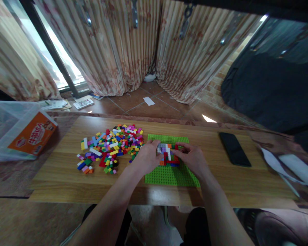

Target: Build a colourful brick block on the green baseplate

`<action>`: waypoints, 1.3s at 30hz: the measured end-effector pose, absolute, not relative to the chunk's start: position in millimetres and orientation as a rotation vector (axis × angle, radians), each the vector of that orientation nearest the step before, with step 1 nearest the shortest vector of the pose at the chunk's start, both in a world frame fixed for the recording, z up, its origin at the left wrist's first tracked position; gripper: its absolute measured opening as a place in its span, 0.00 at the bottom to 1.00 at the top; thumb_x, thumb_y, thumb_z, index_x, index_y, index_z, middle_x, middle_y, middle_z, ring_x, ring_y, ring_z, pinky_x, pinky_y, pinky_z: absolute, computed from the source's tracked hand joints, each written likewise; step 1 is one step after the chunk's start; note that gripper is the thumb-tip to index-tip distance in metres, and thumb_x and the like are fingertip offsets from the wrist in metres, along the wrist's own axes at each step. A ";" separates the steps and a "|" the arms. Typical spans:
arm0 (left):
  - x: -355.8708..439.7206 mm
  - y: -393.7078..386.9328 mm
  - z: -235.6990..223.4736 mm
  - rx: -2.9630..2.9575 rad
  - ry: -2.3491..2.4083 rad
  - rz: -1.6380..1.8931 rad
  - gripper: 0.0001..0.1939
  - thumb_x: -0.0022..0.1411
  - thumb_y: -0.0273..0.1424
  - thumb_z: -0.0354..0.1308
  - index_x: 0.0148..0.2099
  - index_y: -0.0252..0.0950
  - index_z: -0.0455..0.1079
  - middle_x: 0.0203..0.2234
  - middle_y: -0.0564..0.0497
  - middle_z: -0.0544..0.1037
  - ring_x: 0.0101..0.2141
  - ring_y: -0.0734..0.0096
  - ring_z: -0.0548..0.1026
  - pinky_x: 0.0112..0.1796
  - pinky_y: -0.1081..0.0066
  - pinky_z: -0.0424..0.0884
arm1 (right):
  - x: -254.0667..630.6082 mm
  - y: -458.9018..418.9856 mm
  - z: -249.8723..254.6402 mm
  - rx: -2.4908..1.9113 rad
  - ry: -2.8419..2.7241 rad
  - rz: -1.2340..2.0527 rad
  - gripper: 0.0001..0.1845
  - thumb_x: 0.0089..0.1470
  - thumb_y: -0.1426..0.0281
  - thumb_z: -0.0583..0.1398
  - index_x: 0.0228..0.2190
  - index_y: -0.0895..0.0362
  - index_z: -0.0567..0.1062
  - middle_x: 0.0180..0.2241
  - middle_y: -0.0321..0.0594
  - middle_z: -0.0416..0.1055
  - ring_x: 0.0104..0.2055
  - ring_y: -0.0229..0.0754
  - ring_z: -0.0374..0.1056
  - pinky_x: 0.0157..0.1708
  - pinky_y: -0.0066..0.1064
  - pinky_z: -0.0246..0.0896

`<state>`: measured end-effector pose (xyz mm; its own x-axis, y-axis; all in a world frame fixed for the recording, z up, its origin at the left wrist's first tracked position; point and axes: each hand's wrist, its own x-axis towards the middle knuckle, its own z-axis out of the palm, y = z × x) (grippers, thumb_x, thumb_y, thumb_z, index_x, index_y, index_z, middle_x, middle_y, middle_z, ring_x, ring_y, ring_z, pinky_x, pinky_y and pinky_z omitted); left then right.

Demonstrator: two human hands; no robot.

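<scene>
On a green studded baseplate (166, 178) rests a low build of toy building bricks (168, 153), with white, lilac, red, orange and blue pieces showing. My left hand (149, 156) grips its left side, thumb and fingers bent against the bricks. From the right, my right hand (193, 158) holds the build's edge near a red brick, its fingertips pinched close together. Any small piece between those fingertips is too small to make out. Left of the baseplate spreads a pile of loose toy bricks (113, 143) in many colours.
A black phone (234, 149) lies on the wooden table (92, 191) to the right. Beyond the left end stands a clear plastic bin (12, 130) with an orange label. White papers (281, 165) are past the right end. Patterned curtains (105, 51) hang behind.
</scene>
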<state>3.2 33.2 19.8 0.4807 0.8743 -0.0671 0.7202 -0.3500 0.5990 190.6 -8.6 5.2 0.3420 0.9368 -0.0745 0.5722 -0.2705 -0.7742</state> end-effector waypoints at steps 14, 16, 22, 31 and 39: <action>4.0 34.3 16.2 2.174 1.296 0.376 0.24 0.58 0.28 0.57 0.57 0.29 0.67 0.47 0.39 0.75 0.45 0.57 0.75 0.49 0.63 0.71 | 188.9 -6.1 5.2 -1.781 -1.148 0.921 0.28 0.36 0.58 0.69 0.38 0.63 0.79 0.16 0.28 0.65 0.16 0.32 0.57 0.16 0.26 0.52; 3.8 34.2 17.3 2.174 1.297 0.367 0.25 0.58 0.28 0.57 0.58 0.29 0.66 0.48 0.38 0.75 0.46 0.57 0.75 0.50 0.63 0.70 | 188.9 -5.4 1.7 -1.752 -1.110 0.958 0.28 0.36 0.58 0.69 0.38 0.62 0.79 0.17 0.28 0.65 0.15 0.31 0.57 0.15 0.25 0.52; 2.4 36.3 19.4 2.164 1.283 0.355 0.24 0.58 0.28 0.58 0.57 0.29 0.67 0.46 0.40 0.76 0.45 0.58 0.75 0.49 0.62 0.70 | 188.8 -5.4 -4.9 -1.672 -1.000 1.062 0.28 0.35 0.59 0.70 0.39 0.61 0.78 0.16 0.28 0.67 0.15 0.33 0.59 0.15 0.26 0.56; 1.1 38.5 18.5 2.163 1.276 0.381 0.23 0.57 0.29 0.59 0.55 0.30 0.68 0.46 0.41 0.76 0.45 0.60 0.75 0.49 0.64 0.70 | 184.8 -11.1 -8.2 -1.633 -1.016 1.041 0.30 0.39 0.56 0.68 0.42 0.60 0.76 0.14 0.25 0.64 0.13 0.32 0.57 0.13 0.25 0.52; 11.0 41.9 10.5 2.137 1.273 0.428 0.25 0.57 0.29 0.58 0.57 0.29 0.67 0.47 0.39 0.76 0.45 0.60 0.76 0.49 0.64 0.71 | 201.0 -7.6 -6.2 -1.633 -0.746 0.783 0.26 0.46 0.46 0.61 0.24 0.58 0.72 0.18 0.31 0.65 0.15 0.31 0.57 0.15 0.25 0.54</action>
